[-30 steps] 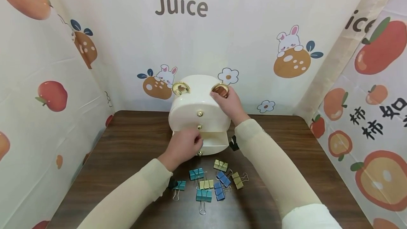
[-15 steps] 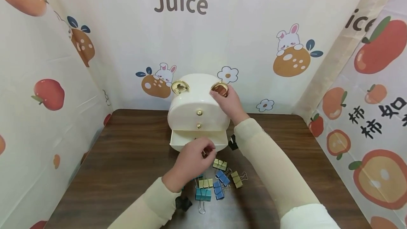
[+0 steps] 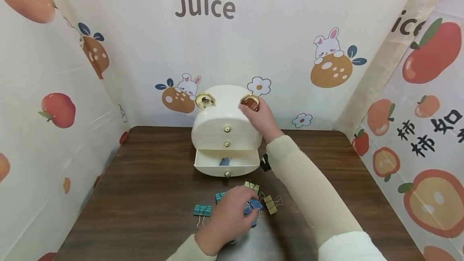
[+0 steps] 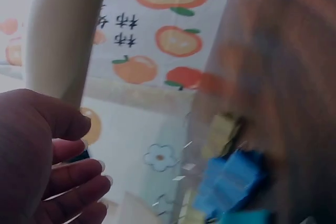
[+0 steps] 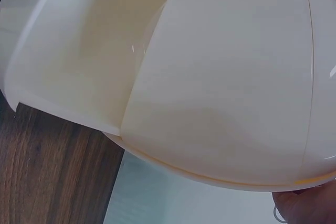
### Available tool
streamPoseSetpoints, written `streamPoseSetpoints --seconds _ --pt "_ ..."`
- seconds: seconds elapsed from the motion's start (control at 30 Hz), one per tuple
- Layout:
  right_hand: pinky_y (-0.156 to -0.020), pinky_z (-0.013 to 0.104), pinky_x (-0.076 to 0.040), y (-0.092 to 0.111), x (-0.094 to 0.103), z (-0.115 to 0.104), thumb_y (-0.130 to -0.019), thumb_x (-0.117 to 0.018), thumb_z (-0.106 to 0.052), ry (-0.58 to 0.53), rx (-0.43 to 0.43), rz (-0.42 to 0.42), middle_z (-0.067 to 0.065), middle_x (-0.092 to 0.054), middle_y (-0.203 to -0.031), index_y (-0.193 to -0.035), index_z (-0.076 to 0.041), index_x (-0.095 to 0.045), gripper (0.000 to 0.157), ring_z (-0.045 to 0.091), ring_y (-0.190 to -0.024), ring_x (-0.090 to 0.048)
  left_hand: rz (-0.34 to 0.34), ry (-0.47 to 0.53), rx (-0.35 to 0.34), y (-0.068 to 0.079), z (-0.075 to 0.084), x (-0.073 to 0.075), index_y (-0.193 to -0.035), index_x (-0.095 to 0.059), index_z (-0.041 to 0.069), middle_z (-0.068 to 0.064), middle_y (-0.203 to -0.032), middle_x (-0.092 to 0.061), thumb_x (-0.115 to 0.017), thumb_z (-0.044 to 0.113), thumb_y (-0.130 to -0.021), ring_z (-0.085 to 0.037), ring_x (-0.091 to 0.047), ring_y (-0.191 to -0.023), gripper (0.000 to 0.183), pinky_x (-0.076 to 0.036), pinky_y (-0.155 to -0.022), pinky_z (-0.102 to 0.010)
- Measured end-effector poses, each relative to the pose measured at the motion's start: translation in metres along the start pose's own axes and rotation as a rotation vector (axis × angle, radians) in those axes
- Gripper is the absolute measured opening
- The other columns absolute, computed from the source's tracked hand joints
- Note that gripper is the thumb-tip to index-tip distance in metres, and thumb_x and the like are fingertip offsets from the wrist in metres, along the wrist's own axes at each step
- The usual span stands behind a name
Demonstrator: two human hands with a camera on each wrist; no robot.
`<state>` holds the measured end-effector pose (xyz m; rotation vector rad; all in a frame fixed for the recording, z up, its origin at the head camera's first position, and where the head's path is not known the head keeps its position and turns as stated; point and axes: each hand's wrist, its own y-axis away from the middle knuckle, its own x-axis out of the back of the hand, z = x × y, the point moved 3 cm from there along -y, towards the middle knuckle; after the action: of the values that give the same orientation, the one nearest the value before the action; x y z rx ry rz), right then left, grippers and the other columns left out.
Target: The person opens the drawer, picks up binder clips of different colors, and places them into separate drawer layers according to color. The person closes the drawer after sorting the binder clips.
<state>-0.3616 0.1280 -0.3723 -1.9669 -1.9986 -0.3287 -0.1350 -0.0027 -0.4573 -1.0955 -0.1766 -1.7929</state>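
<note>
A white rounded drawer box (image 3: 210,134) with gold knobs and gold ring ears stands on the table, its bottom drawer (image 3: 206,159) pulled out. Inside that drawer lies a blue binder clip (image 3: 224,161), also partly visible in the right wrist view. My right hand (image 3: 263,121) holds the gold ear (image 3: 251,102) at the box's right, thumb in front. Over the pile in front of the box, my left hand (image 3: 232,214) reaches with loosely bent fingers beside a blue binder clip (image 3: 255,204). The left wrist view shows nothing between these fingers (image 4: 79,174).
Around the left hand lie a teal binder clip (image 3: 202,210), a yellow one (image 3: 251,187) and an olive one (image 3: 270,204); others are partly covered by the hand. Printed curtains (image 3: 145,31) surround the dark wooden table (image 3: 145,196).
A blue binder clip now shows in the bottom drawer. My left hand has moved from the drawer toward the front, down to the pile of clips. The right hand stays at the ear.
</note>
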Motion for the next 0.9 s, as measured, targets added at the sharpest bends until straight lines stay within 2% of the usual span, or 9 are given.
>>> streamPoseSetpoints --seconds 0.17,0.3,0.53,0.77,0.9 --pt "-0.082 0.046 -0.059 -0.001 0.001 -0.002 -0.091 -0.071 -0.06 -0.001 -0.009 -0.007 0.006 -0.06 -0.126 -0.143 -0.017 -0.046 0.072 0.025 -0.103 -0.066 -0.007 -0.115 -0.004 0.006 0.001 -0.018 -0.114 -0.07 0.017 0.007 -0.111 -0.065 -0.076 0.028 -0.092 -0.012 -0.061 -0.107 0.025 -0.051 -0.091 -0.04" --pt "-0.081 0.046 -0.059 0.001 0.002 -0.003 -0.091 -0.071 -0.06 -0.001 -0.017 -0.006 0.006 -0.06 -0.125 -0.144 -0.017 -0.046 0.072 0.025 -0.101 -0.067 -0.033 -0.207 0.014 0.007 -0.002 -0.026 -0.117 -0.07 0.017 0.006 -0.113 -0.064 -0.079 0.031 -0.09 -0.014 -0.06 -0.109 0.032 -0.049 -0.092 -0.041" --pt "-0.078 0.044 -0.06 0.002 0.0 0.0 -0.091 -0.071 -0.059 -0.003 -0.022 -0.018 0.006 -0.061 -0.123 -0.143 -0.017 -0.046 0.071 0.025 -0.098 -0.069 -0.122 -0.28 0.051 0.009 -0.011 -0.035 -0.118 -0.071 0.018 0.004 -0.115 -0.065 -0.08 0.034 -0.089 -0.016 -0.059 -0.111 0.035 -0.048 -0.095 -0.042" --pt "-0.079 0.044 -0.06 0.002 -0.001 -0.001 -0.091 -0.07 -0.06 -0.009 -0.014 -0.02 0.006 -0.061 -0.123 -0.143 -0.017 -0.046 0.072 0.025 -0.098 -0.069 -0.198 -0.329 0.044 0.008 -0.018 -0.042 -0.121 -0.073 0.021 0.006 -0.111 -0.064 -0.076 0.04 -0.092 -0.014 -0.06 -0.105 0.035 -0.047 -0.093 -0.04" --pt "-0.078 0.045 -0.06 0.003 0.0 -0.002 -0.091 -0.07 -0.059 -0.003 -0.011 -0.016 0.007 -0.061 -0.124 -0.144 -0.016 -0.046 0.072 0.026 -0.099 -0.068 -0.234 -0.35 0.038 0.008 -0.019 -0.042 -0.123 -0.073 0.022 0.005 -0.114 -0.065 -0.076 0.04 -0.092 -0.015 -0.06 -0.108 0.036 -0.046 -0.094 -0.042"
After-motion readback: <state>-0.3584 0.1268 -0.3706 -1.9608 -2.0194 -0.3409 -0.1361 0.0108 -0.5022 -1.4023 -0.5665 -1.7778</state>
